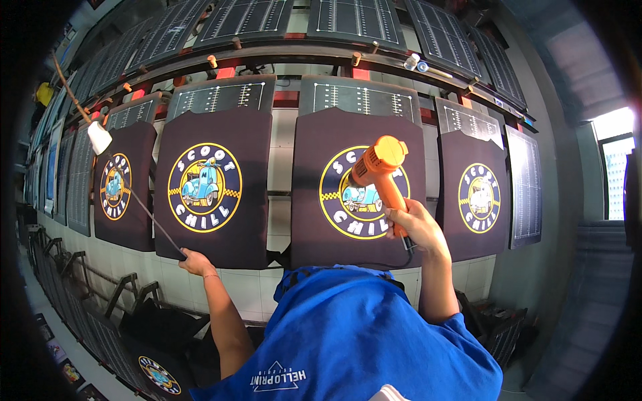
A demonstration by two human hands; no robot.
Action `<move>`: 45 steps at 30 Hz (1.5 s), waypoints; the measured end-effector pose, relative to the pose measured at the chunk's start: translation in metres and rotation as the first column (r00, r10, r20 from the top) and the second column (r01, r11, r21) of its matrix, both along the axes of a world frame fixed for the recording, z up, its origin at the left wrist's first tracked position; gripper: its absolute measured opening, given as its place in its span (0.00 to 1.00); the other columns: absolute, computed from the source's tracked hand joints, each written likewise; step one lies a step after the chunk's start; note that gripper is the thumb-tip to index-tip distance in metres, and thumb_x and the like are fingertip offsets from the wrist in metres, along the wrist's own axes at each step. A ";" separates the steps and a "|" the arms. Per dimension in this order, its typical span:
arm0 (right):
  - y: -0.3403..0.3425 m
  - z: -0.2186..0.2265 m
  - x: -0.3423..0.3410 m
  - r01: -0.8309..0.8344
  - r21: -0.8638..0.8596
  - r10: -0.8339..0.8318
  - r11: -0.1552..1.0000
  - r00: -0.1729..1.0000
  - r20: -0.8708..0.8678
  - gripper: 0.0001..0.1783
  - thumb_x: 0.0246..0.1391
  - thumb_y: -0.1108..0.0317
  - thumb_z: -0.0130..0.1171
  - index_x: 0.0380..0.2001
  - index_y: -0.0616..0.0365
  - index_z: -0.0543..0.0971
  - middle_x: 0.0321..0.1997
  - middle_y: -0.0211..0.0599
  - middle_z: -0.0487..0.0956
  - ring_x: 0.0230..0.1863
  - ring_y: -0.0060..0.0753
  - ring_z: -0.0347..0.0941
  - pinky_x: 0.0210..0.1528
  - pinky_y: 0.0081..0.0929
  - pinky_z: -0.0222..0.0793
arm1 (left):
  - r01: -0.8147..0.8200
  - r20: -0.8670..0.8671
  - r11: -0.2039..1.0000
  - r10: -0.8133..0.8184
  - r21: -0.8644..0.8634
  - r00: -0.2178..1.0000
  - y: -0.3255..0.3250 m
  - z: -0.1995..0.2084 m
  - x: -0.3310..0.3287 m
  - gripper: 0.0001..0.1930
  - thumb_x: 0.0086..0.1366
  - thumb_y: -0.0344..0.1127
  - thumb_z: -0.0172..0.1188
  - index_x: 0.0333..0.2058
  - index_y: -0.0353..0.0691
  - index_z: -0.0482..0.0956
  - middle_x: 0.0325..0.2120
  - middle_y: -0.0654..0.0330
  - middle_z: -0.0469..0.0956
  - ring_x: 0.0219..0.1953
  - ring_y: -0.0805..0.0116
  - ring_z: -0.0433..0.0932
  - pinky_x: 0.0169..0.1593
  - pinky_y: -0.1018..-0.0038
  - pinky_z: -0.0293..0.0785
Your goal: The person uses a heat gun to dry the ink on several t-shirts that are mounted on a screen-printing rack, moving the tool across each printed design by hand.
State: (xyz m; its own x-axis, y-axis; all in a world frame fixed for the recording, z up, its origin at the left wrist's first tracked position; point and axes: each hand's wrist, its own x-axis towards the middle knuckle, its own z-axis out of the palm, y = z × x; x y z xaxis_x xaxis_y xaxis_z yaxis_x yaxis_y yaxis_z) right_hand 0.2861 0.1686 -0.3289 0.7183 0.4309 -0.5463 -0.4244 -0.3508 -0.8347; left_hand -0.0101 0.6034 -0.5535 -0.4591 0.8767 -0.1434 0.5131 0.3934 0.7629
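My right hand (422, 228) grips the handle of an orange heat gun (382, 160). The gun is over a dark T-shirt (307, 227) with a round scooter print, hiding part of that print. A dark cord comes out at the handle's base. My left hand (197, 262) is closed round a thin grey cable (154, 217) at the lower left corner of another dark T-shirt (217, 250) with the same print. That cable runs up to a white connector (99, 138) hanging from a brown cord (69, 88).
More printed dark T-shirts lie on boards at the far left (137, 230) and right (481, 244). Behind them runs a dark rail (301, 55) with knobs and a small clear roll (411, 61). Beyond it stands a row of marked boards (354, 20). Metal frames (120, 294) are at lower left.
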 end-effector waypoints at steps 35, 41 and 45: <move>-0.014 0.023 -0.047 0.107 -0.028 -0.108 0.994 0.992 -0.065 0.12 0.61 0.63 0.59 0.35 0.63 0.73 0.23 0.29 0.74 0.22 0.21 0.74 0.27 0.20 0.72 | 0.085 0.042 0.994 -0.082 -0.068 0.996 0.003 0.001 -0.008 0.39 0.69 0.55 0.52 0.58 0.19 0.55 0.50 0.28 0.71 0.51 0.37 0.75 0.57 0.54 0.72; -0.012 0.017 -0.068 0.085 -0.014 -0.086 0.996 0.994 -0.067 0.12 0.61 0.62 0.59 0.38 0.61 0.73 0.25 0.28 0.74 0.23 0.21 0.75 0.26 0.17 0.71 | 0.117 0.056 0.991 -0.113 -0.069 0.992 0.001 0.002 -0.009 0.41 0.68 0.56 0.52 0.58 0.16 0.54 0.50 0.27 0.70 0.51 0.37 0.76 0.56 0.55 0.73; -0.005 0.026 -0.074 0.099 -0.009 -0.099 0.995 0.987 -0.127 0.11 0.61 0.63 0.59 0.38 0.60 0.74 0.26 0.28 0.75 0.23 0.20 0.75 0.27 0.17 0.71 | 0.121 0.069 0.991 -0.116 -0.064 0.991 0.005 -0.004 -0.016 0.37 0.70 0.54 0.51 0.57 0.19 0.55 0.50 0.30 0.70 0.52 0.38 0.75 0.56 0.55 0.72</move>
